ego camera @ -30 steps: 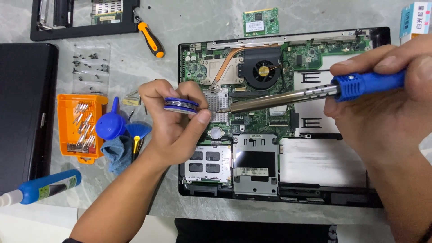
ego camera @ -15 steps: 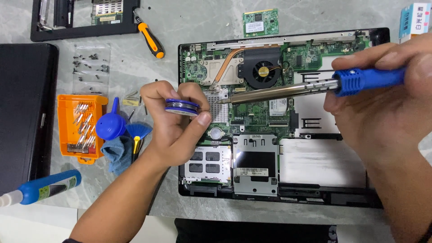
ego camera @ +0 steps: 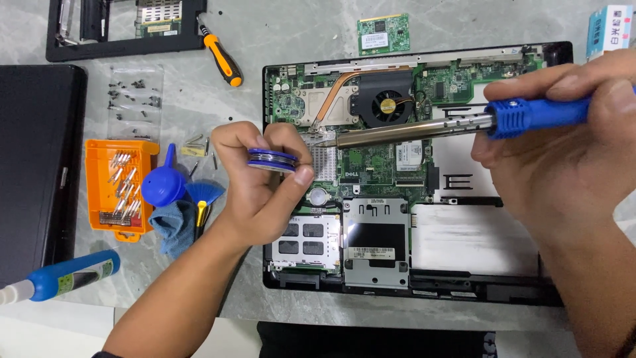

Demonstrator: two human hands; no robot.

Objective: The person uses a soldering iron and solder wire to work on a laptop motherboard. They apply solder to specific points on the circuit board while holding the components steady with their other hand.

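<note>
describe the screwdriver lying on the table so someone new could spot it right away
Start at the opened laptop base in the middle of the marble table. Just off its top left corner lies the screwdriver, slanted. Its orange and black handle sets it apart from the blue tools nearby.

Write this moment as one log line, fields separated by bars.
left hand: holds solder spool | right hand: holds soldering iron | tip: over laptop board

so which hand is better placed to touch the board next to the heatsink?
Right. The right hand holds the soldering iron with its tip just above the board there; the left hand is occupied gripping the solder spool.
</note>
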